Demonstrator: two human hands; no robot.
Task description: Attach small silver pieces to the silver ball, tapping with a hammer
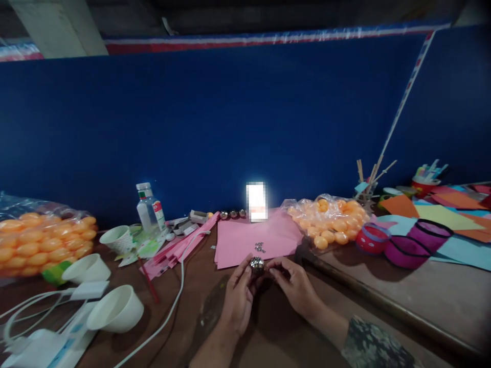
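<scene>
My left hand point(238, 296) and my right hand point(293, 286) meet over the brown table point(429, 296), near its front edge. Between their fingertips sits a small shiny silver ball point(257, 265), and both hands pinch it. Just beyond it lie several tiny silver bits point(260, 248) on a stack of pink paper point(238, 243). A row of three more small balls point(232, 214) rests at the pink paper's far edge, by the blue wall.
Bags of orange balls lie at the left point(42, 237) and right of centre point(330, 220). White paper cups point(115, 308), a clear bottle point(149, 207), a white cable point(174, 301), purple paper rings point(406, 250) and coloured sheets point(448, 217) surround the hands. A bright white card point(256, 201) stands by the wall.
</scene>
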